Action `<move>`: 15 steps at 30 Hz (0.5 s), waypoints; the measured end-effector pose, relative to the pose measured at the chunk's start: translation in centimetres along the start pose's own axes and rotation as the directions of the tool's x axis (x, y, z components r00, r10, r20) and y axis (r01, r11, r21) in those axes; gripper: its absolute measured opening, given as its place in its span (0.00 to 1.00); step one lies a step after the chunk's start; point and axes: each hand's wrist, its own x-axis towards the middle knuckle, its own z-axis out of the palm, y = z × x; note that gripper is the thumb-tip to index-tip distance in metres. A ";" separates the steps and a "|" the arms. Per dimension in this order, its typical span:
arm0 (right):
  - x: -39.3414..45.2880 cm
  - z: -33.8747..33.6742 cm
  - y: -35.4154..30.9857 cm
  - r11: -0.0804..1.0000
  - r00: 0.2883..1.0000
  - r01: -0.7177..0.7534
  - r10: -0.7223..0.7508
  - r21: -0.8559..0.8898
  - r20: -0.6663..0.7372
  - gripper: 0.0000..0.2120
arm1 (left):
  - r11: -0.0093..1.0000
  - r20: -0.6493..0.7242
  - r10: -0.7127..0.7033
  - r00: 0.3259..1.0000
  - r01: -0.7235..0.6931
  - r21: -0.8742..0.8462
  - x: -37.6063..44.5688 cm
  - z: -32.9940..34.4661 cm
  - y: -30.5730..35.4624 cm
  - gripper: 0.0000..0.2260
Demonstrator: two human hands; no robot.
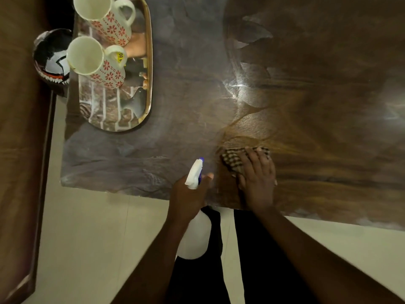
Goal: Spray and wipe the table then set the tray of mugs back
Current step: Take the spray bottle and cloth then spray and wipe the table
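White mugs (103,42) with red flowers, gold-rimmed tray (150,62), checked brown-and-cream cloth (235,160), white-and-blue spray bottle (195,174).

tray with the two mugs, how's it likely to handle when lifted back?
The tray looks rigid, with a glossy, mirror-like face, so the tall mugs could slide if it tilts. Both sit at the far end, so it is probably unevenly weighted. The mugs look ceramic, likely breakable.

Both forearms are bare to the frame's edge, with no sleeves, watch or rings visible on the left hand (188,194) or right hand (257,181). Black trousers (263,260) cover both legs.
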 end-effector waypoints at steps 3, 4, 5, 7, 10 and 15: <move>-0.3 2.1 -5.5 0.943 0.939 0.331 -0.331 0.019 0.088 0.24 | 0.997 -0.026 0.040 0.999 -0.041 -0.068 1.2 -0.4 1.1 0.04; -0.9 2.5 -5.6 0.879 0.871 0.475 -0.476 0.033 0.120 0.22 | 0.996 -0.055 0.052 0.997 -0.055 -0.069 1.6 -0.7 1.7 0.05; -1.2 2.5 -4.9 0.797 0.786 0.602 -0.602 0.050 0.139 0.20 | 0.997 -0.073 0.057 0.996 -0.061 -0.055 2.0 -1.0 2.3 0.06; -1.3 1.9 -2.0 0.686 0.672 0.727 -0.722 0.040 0.165 0.20 | 0.998 -0.020 0.047 0.999 -0.048 -0.046 3.0 -1.7 3.3 0.15; 0.8 0.0 1.2 0.864 0.854 0.503 -0.492 -0.021 0.170 0.24 | 0.996 0.125 -0.001 0.992 0.013 -0.094 3.8 -3.1 4.5 0.18; 4.0 1.9 -7.6 0.959 0.962 -0.273 0.274 0.079 -0.005 0.27 | 0.989 -0.011 0.058 0.998 -0.059 -0.132 4.2 -5.5 5.7 0.18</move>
